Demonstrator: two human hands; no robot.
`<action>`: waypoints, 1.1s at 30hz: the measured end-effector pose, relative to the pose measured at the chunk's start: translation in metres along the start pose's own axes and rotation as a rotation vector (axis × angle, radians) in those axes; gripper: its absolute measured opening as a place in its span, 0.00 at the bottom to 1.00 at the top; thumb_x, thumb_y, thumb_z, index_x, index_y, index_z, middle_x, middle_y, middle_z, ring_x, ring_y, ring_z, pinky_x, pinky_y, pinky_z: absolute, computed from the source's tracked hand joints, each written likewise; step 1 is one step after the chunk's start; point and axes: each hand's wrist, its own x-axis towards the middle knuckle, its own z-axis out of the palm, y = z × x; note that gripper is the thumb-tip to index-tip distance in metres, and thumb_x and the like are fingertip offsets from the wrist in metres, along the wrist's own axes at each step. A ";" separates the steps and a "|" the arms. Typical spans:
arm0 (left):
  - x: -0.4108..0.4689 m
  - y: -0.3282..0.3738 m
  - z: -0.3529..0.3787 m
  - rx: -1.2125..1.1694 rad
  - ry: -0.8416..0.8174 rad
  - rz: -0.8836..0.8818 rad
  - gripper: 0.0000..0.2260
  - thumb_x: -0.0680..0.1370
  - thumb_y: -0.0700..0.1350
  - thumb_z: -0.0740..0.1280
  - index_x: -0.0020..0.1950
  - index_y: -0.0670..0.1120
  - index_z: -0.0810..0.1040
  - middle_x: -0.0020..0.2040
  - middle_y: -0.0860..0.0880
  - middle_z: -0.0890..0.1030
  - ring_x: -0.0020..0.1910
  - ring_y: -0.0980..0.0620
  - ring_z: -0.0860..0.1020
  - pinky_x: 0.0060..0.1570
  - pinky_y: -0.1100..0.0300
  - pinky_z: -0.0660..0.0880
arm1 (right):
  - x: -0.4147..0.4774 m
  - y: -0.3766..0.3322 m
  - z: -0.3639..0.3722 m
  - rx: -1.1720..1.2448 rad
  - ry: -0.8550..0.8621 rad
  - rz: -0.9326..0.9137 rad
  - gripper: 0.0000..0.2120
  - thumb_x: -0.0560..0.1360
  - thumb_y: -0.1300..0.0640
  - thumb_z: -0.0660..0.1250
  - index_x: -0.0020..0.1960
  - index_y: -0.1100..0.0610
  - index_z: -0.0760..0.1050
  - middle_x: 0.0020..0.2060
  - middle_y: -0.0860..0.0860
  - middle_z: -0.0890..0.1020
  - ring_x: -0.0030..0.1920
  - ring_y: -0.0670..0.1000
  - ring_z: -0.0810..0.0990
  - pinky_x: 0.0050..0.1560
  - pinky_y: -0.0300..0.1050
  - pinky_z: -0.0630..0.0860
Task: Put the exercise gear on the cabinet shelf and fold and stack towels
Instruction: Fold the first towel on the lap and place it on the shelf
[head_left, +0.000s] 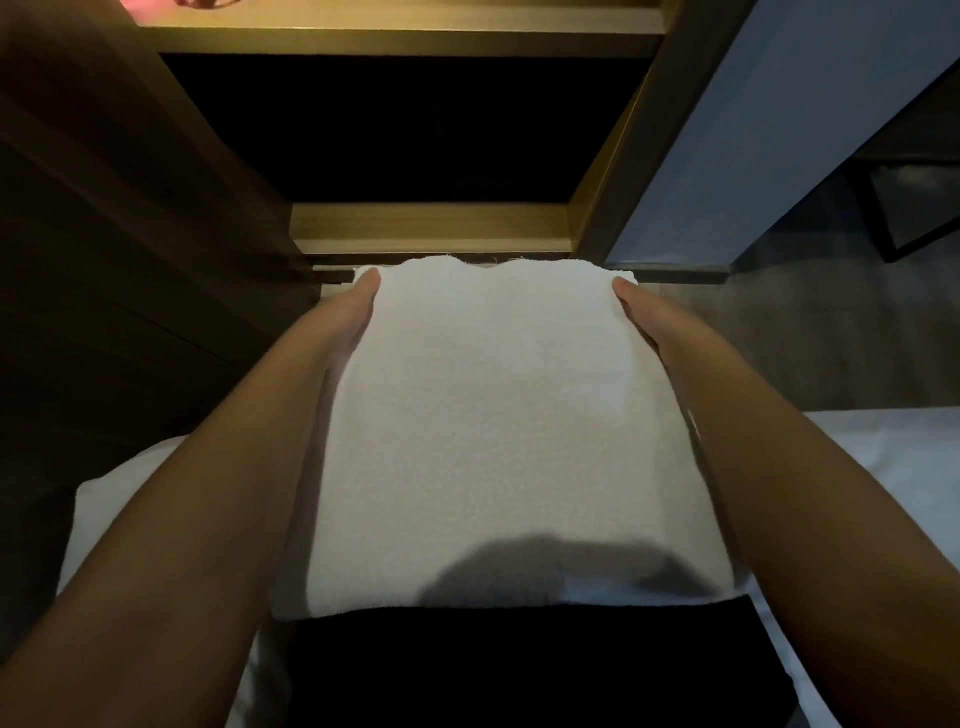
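At frame centre, the left hand (347, 322) and right hand (644, 317) clasp the sides of a folded white towel (498, 431) below the cabinet shelf (431, 228).

I see the folded white terry towel (498, 426) centre frame, left hand (350, 317) on its left edge, right hand (641, 317) on its right edge, both near the far corners. Directly behind the towel: the open wooden cabinet (431, 228), its dark lower compartment under the wooden shelf board (400, 31). Pink item (143, 8) on that shelf, far left. White-sheeted bed (893, 457) lies below, either side of my arms.
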 end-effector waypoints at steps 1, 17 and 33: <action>0.003 0.001 0.002 0.087 0.113 0.050 0.28 0.79 0.63 0.57 0.70 0.43 0.69 0.58 0.46 0.75 0.50 0.48 0.72 0.49 0.52 0.68 | 0.001 -0.002 0.002 0.019 0.068 -0.024 0.29 0.78 0.36 0.57 0.69 0.55 0.69 0.64 0.53 0.76 0.60 0.58 0.77 0.64 0.56 0.73; -0.048 -0.001 0.072 0.833 0.277 0.898 0.22 0.83 0.52 0.52 0.77 0.48 0.59 0.78 0.49 0.59 0.77 0.49 0.54 0.75 0.42 0.51 | -0.031 -0.008 0.062 -0.946 0.284 -0.726 0.28 0.81 0.38 0.46 0.78 0.47 0.52 0.79 0.52 0.45 0.78 0.57 0.40 0.71 0.63 0.35; -0.052 -0.041 0.020 0.899 0.328 0.470 0.30 0.81 0.63 0.45 0.80 0.50 0.49 0.80 0.46 0.46 0.78 0.46 0.42 0.73 0.38 0.37 | -0.057 0.014 0.033 -0.893 0.308 -0.466 0.33 0.79 0.33 0.43 0.79 0.48 0.48 0.79 0.52 0.47 0.78 0.58 0.42 0.72 0.66 0.37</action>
